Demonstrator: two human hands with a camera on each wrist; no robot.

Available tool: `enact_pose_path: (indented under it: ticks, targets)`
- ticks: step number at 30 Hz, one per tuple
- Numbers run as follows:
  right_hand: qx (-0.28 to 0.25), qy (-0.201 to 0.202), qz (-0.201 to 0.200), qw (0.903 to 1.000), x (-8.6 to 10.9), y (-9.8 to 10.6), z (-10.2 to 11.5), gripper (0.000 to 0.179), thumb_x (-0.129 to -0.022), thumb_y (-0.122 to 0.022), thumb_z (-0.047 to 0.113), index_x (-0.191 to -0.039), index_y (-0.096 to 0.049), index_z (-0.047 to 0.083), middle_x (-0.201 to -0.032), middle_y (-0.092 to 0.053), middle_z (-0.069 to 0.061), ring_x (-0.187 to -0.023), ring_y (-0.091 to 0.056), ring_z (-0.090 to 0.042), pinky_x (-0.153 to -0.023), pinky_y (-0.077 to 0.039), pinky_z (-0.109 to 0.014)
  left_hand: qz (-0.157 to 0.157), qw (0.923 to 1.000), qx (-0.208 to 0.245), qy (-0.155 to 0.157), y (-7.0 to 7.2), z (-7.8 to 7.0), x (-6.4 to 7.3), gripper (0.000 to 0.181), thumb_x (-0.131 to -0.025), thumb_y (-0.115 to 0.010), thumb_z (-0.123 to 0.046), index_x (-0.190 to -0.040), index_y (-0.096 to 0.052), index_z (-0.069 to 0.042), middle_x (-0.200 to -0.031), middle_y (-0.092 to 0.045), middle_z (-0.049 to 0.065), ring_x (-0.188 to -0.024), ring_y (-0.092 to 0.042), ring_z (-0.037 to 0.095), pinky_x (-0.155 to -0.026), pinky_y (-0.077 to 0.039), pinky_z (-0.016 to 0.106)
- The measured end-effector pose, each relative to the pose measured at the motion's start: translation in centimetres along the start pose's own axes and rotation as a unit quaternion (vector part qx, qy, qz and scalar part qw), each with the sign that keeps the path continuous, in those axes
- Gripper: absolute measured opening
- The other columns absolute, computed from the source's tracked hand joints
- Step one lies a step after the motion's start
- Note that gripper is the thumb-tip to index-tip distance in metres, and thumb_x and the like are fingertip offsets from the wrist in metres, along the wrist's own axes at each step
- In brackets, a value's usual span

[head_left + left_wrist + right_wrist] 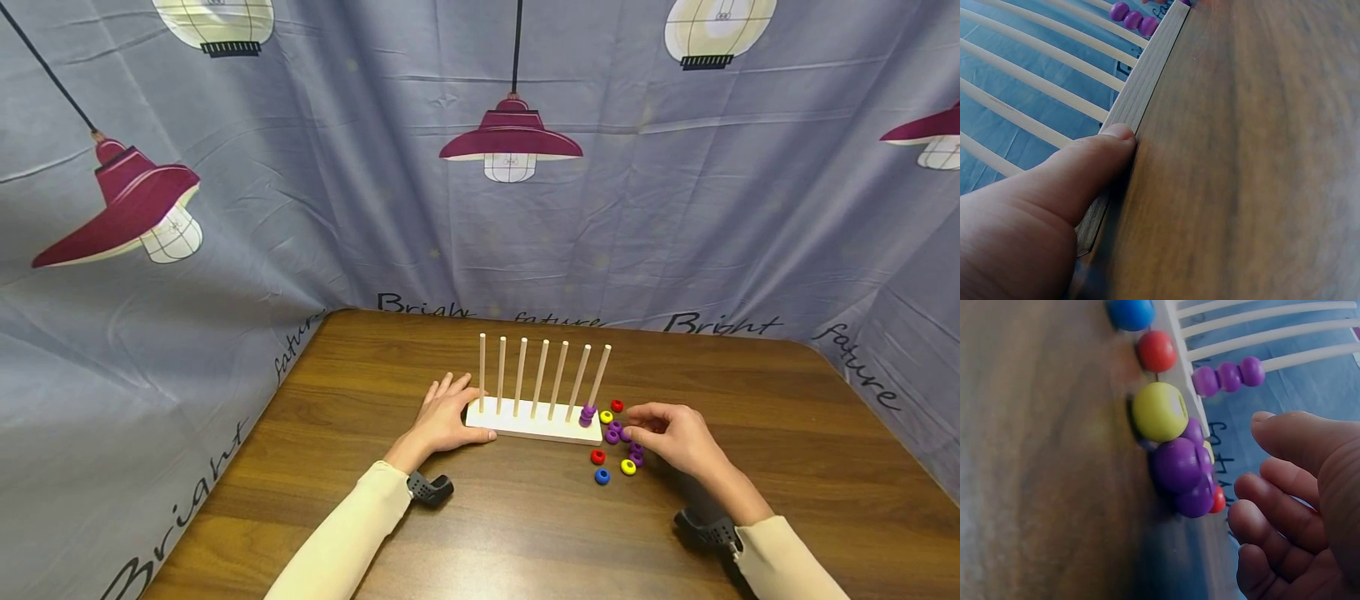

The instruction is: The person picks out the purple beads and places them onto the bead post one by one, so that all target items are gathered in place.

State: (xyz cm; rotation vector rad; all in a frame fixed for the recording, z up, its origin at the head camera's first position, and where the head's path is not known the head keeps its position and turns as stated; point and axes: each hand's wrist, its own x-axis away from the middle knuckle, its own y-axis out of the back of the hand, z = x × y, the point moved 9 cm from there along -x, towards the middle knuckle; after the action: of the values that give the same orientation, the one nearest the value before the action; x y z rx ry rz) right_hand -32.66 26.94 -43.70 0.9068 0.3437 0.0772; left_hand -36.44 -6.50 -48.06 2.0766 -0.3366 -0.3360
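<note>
A pale wooden peg rack (532, 423) with several upright pegs stands on the table. My left hand (444, 421) holds its left end, thumb (1107, 147) along the front edge and fingers behind. Three purple beads (1229, 377) are stacked on the rightmost peg. Just right of the rack, my right hand (678, 435) hovers beside loose beads, thumb and loosely bent fingers apart with nothing between them. Among those beads are several purple beads (612, 437), a yellow bead (628, 467) and a red bead (597, 457). Nearest the front lies a blue bead (602, 477).
Behind the purple beads lie another yellow bead (606, 417) and a red bead (617, 406), close to the rack's right end. The brown wooden table (525, 517) is bordered at the back and sides by a grey-blue printed curtain (375, 208).
</note>
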Motion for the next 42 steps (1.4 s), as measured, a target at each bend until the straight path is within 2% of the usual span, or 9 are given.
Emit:
enact_pose_path:
  ticks: [16, 35, 42]
  targets:
    - [-0.005, -0.022, -0.014, 0.9997, 0.6, -0.5, -1.1, 0.024, -0.084, -0.082, 0.017, -0.102, -0.078, 0.003, -0.086, -0.077, -0.005, -0.070, -0.057, 0.007, -0.061, -0.050, -0.019, 0.003, 1.0000, -0.006, 0.001, -0.1, 0.0, 0.0, 0.073, -0.076, -0.081, -0.056, -0.138, -0.063, -0.021, -0.163, -0.038, 0.017, -0.156, -0.022, 0.045, -0.128, -0.012, 0.060]
    - [0.020, -0.022, -0.017, 0.9994, 0.6, -0.8, -1.4, 0.023, -0.083, -0.083, 0.019, -0.100, -0.079, 0.005, -0.086, -0.078, -0.004, -0.070, -0.057, 0.005, -0.063, -0.050, -0.020, -0.001, 1.0000, 0.008, 0.002, 0.1, -0.1, 0.1, 0.071, -0.077, -0.082, -0.055, -0.137, -0.064, -0.022, -0.163, -0.039, 0.017, -0.156, -0.022, 0.046, -0.128, -0.012, 0.060]
    - [0.035, -0.015, -0.017, 0.9991, 0.5, -1.0, -1.6, 0.023, -0.081, -0.084, 0.020, -0.099, -0.079, 0.006, -0.082, -0.076, 0.000, -0.068, -0.056, 0.006, -0.061, -0.047, -0.021, 0.004, 1.0000, -0.002, -0.002, -0.1, 0.0, -0.1, 0.071, -0.077, -0.081, -0.056, -0.137, -0.064, -0.022, -0.163, -0.038, 0.017, -0.156, -0.022, 0.046, -0.128, -0.013, 0.061]
